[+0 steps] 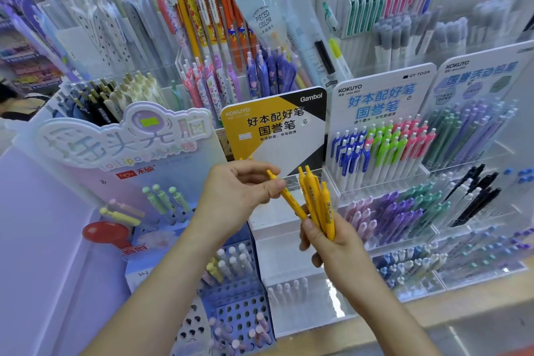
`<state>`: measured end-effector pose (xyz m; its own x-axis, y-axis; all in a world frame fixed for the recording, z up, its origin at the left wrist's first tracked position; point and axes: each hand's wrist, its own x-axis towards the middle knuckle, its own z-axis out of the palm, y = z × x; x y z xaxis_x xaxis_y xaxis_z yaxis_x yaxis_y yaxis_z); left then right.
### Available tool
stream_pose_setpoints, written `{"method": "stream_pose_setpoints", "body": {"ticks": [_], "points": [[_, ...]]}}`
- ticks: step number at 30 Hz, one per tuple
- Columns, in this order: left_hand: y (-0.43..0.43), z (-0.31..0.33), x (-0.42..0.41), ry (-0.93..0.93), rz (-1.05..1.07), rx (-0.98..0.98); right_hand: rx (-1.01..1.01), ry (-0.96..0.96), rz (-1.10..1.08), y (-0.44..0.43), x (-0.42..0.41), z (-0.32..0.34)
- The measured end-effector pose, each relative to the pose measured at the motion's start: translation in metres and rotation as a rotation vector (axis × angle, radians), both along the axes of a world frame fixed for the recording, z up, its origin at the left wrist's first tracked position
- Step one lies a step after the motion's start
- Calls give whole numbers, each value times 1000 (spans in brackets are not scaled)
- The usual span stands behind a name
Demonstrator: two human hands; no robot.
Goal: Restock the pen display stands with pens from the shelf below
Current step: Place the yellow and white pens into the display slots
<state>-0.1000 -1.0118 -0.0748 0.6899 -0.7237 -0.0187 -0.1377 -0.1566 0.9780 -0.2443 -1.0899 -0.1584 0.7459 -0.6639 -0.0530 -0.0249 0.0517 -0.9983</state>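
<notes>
Stationery shop, wooden shelf, crowded pen stands

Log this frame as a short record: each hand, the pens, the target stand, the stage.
left hand: pinches one yellow pen near its top
right hand: holds a bunch of yellow pens, tips up
stand: yellow-signed, behind both hands
stage: pen likely being drawn from the bunch, not yet in the stand
</notes>
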Motion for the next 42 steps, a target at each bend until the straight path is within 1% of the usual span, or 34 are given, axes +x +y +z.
{"method": "stream_pose_setpoints", "body": {"ticks": [3,5,8,11,18,23,28,30,33,37,40,42], "points": [[-5,16,15,-158,100,-79,52,6,-111,-4,1,-7],[-8,28,32,-331,134,-95,67,23,-180,-10,0,-11],[-15,31,45,-589,89,39,117,16,-192,-15,-4,-12],[-22,21,45,-714,38,147,177,2,-157,-14,-5,-9],[-27,4,51,-791,27,233,274,-24,-97,-13,-7,-6],[-30,0,57,-775,54,234,302,-37,-59,-14,-7,-2],[-33,-13,60,-801,-16,343,303,-33,-40,-15,-8,0],[-34,-19,61,-839,-46,380,300,-32,-31,-15,-8,0],[-36,-23,61,-962,-81,419,301,-27,-15,-15,-8,0],[-41,-21,58,-1043,-41,427,315,-34,18,-15,-9,-1],[-42,-19,54,-1026,48,391,341,-48,50,-15,-10,0],[-40,-16,53,-1001,64,390,394,-67,76,-15,-11,0]]}}
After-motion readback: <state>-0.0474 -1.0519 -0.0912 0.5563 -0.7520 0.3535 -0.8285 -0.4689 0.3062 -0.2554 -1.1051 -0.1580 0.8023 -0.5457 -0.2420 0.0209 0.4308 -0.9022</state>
